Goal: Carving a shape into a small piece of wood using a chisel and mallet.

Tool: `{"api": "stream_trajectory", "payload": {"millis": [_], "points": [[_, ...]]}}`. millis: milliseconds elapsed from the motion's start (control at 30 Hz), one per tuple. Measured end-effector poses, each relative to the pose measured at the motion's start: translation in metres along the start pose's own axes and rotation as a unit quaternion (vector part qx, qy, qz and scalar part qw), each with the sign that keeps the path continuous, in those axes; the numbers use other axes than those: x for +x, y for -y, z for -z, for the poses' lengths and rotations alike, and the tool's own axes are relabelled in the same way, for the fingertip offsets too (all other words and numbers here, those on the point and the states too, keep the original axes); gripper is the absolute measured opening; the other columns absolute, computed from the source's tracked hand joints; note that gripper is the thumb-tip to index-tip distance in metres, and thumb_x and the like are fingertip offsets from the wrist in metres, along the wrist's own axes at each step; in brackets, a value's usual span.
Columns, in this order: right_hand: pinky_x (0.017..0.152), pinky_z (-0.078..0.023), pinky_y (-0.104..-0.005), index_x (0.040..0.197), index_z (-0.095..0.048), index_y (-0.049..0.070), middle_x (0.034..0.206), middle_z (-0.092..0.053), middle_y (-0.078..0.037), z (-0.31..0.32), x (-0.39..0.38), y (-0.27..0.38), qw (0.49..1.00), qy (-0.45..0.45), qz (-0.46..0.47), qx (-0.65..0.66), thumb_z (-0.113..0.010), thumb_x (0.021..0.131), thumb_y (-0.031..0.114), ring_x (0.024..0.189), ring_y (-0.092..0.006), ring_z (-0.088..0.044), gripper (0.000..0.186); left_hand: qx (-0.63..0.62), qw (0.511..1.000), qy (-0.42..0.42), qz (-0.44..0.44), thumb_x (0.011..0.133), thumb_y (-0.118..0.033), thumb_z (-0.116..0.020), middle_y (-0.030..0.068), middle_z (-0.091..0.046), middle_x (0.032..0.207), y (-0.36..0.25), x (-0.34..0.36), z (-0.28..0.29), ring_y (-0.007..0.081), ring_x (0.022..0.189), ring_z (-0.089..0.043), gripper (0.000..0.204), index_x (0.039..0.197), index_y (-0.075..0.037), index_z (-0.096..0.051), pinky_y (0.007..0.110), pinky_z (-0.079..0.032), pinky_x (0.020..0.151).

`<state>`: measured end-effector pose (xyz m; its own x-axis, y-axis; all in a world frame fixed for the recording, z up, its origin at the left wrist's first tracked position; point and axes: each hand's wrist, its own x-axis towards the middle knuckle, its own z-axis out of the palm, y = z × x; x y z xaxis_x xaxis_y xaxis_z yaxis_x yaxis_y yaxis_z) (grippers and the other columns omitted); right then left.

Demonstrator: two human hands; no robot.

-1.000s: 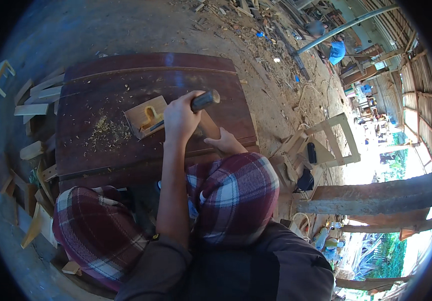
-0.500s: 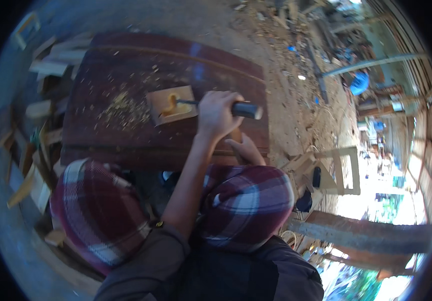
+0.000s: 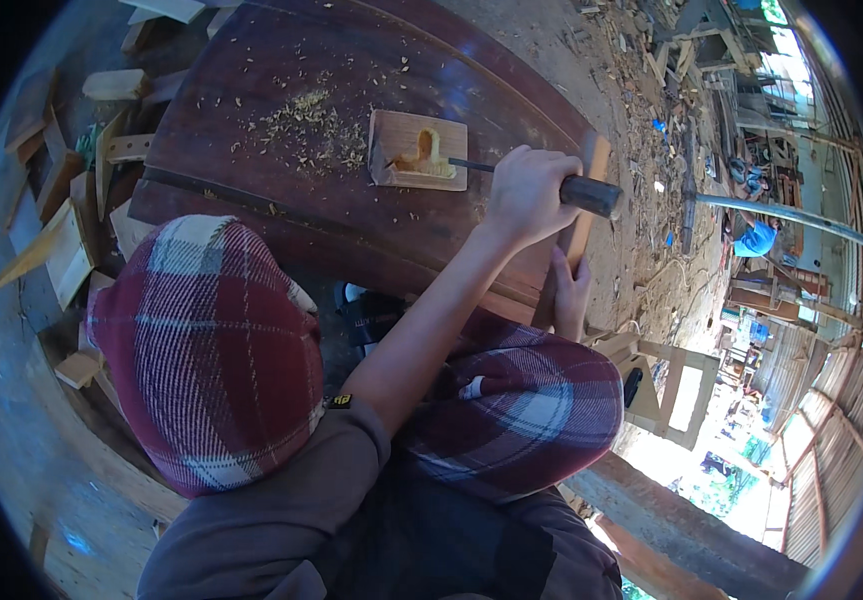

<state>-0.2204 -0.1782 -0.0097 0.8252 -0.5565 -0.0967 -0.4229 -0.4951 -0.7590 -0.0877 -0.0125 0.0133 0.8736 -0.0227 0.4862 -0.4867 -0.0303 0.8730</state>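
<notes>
Snugly, left hand [image 3: 529,203], fingers curled round a chisel [image 3: 593,197], right hand [image 3: 571,292], fingers closed about a wooden bar [image 3: 580,232]

Small sleeve label [image 3: 339,401], no readable text

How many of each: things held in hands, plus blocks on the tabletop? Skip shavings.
Chisel, in the left hand: 1
Wooden bar, in the right hand: 1
Carved wooden block, on the tabletop: 1
Total: 3
</notes>
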Motion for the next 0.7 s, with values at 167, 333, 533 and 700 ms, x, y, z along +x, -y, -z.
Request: {"api": "stream_trajectory", "payload": {"millis": [167, 333, 533, 700], "points": [[0.074, -0.045, -0.0285, 0.101, -0.058, -0.003, 0.087, -0.061, -0.006, 0.008, -0.002, 0.007, 0.999, -0.014, 0.039, 0.002, -0.072, 0.085, 0.031, 0.081, -0.0125, -0.054, 0.040, -0.014, 1.000, -0.007, 0.010, 0.066, -0.014, -0.068, 0.0026, -0.056, 0.066, 0.001, -0.003, -0.002, 0.0245, 0.066, -0.056, 0.013, 0.070, -0.012, -0.056, 0.036, -0.040, 0.065], [0.075, -0.046, -0.0288, 0.102, -0.058, -0.004, 0.086, -0.061, -0.007, 0.005, -0.006, 0.011, 1.000, 0.006, 0.017, 0.002, -0.073, 0.084, 0.029, 0.081, -0.0130, -0.055, 0.041, -0.003, 0.999, -0.050, -0.020, 0.068, -0.012, -0.069, 0.0024, -0.055, 0.071, 0.009, -0.003, -0.002, 0.0238, 0.071, -0.055, 0.016, 0.078, -0.013, -0.056, 0.036, -0.038, 0.069], [0.074, -0.047, -0.0289, 0.101, -0.058, -0.005, 0.086, -0.062, -0.008, 0.006, -0.008, 0.018, 0.999, -0.006, 0.021, -0.024, -0.073, 0.084, 0.025, 0.080, -0.0132, -0.055, 0.038, -0.016, 0.999, -0.050, 0.007, 0.066, -0.014, -0.070, 0.0039, -0.056, 0.072, 0.015, 0.000, 0.005, 0.0261, 0.072, -0.055, 0.018, 0.078, -0.012, -0.055, 0.037, -0.038, 0.068], [0.074, -0.047, -0.0292, 0.100, -0.058, -0.006, 0.087, -0.062, -0.008, 0.008, -0.007, 0.015, 0.999, -0.018, 0.037, -0.024, -0.073, 0.084, 0.024, 0.081, -0.0135, -0.055, 0.037, -0.015, 0.999, -0.029, 0.016, 0.067, -0.014, -0.070, 0.0054, -0.057, 0.071, 0.019, 0.007, 0.006, 0.0275, 0.072, -0.057, 0.019, 0.078, -0.011, -0.055, 0.038, -0.039, 0.068]]}}
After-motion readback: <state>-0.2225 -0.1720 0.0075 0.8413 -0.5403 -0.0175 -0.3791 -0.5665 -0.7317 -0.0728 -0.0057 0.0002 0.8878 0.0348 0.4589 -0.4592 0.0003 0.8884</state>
